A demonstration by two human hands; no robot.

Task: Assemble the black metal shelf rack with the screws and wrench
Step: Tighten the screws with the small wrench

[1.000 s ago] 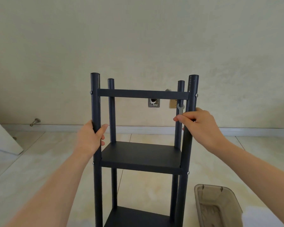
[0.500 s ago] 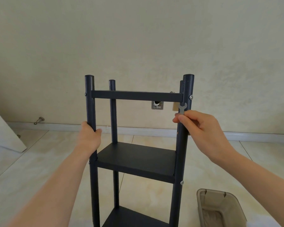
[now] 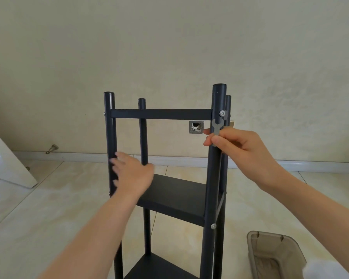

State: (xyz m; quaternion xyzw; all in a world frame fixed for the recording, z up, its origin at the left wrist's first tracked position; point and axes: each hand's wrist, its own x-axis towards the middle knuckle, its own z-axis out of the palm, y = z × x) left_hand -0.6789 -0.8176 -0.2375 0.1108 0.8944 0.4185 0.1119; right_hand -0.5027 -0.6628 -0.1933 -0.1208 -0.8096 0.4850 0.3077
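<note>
Bare left hand (image 3: pixel 132 175), bare right hand (image 3: pixel 240 150), bare forearms (image 3: pixel 93 228)

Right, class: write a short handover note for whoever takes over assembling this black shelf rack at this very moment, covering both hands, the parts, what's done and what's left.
Left hand: open, blurred, fingers at the front-left post; contact unclear.
Right hand: pinches the wrench at the front-right post, its open end just below the top screw.
Done: posts upright, crossbar and shelf fitted.
Left: probably tighten that top screw; tightness of the others cannot be told.
</note>
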